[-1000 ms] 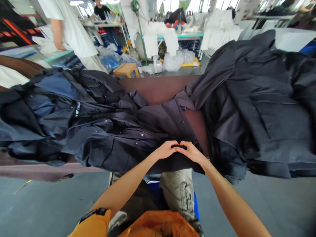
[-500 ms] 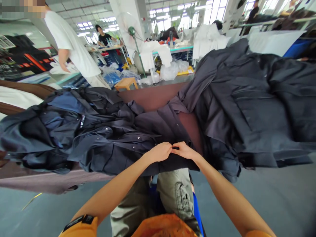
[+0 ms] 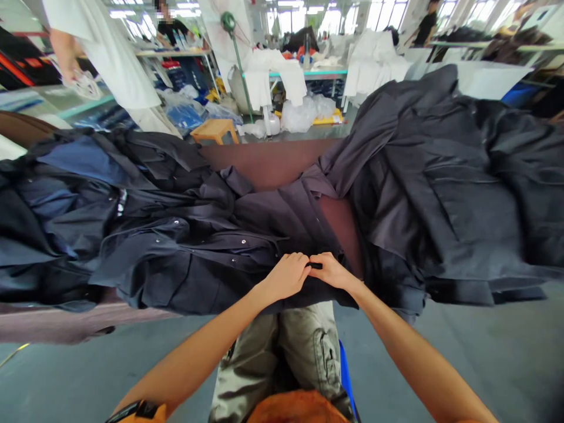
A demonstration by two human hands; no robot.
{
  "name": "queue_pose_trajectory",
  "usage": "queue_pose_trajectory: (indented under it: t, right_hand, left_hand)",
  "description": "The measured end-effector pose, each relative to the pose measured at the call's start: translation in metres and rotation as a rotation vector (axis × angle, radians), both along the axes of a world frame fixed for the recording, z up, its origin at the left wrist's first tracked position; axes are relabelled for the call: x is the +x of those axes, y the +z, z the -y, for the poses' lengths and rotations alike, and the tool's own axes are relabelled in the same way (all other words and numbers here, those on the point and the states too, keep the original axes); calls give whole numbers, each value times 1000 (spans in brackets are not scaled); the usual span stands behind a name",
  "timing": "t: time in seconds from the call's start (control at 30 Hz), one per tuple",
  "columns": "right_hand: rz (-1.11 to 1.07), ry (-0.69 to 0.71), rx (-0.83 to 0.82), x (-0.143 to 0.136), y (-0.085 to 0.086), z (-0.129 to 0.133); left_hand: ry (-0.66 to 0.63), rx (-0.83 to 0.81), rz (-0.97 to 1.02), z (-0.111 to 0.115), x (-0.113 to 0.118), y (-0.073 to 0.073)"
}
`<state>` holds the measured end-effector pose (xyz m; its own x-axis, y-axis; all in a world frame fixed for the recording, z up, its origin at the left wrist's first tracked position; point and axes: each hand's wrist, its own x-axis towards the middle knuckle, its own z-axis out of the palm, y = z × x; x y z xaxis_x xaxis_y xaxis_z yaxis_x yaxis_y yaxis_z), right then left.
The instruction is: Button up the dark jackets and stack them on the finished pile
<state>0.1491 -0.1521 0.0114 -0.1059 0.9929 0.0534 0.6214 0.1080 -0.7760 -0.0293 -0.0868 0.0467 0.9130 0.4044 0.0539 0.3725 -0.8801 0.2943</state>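
A dark navy jacket (image 3: 211, 282) with silver snap buttons lies spread over the table in front of my lap. Near its right-hand edge my left hand (image 3: 287, 276) is closed on the cloth, fingers curled and thumb side turned right. Fingertip to fingertip with it, my right hand (image 3: 332, 272) pinches the same jacket. Between the two hands shows a small black fold of fabric; the finer detail there is hidden by my fingers.
More dark jackets (image 3: 467, 188) are heaped on the right, and a blue-lined dark garment (image 3: 83, 161) lies at the left. Brown cloth (image 3: 259, 164) covers the table. Beyond stand a wooden stool (image 3: 214, 129), a fan (image 3: 228, 22) and a person in white (image 3: 106, 53).
My view has shifted slightly, so the garments at left sit farther left. Both hands keep their pinch, with more black fabric showing between them. The person in white has moved left in view.
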Motion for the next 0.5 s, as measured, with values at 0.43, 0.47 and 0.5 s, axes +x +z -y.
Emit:
queue_pose_trajectory:
  t: [0.43, 0.47, 0.5]
  right_hand:
    - [116, -42, 94, -10, -5, 5]
    - [114, -47, 89, -11, -6, 5]
    - [112, -51, 84, -11, -7, 5]
  left_hand:
    - [-10, -47, 128, -7, 0, -27]
    - [-10, -54, 142, -7, 1, -29]
    - [-9, -75, 164, -7, 0, -30]
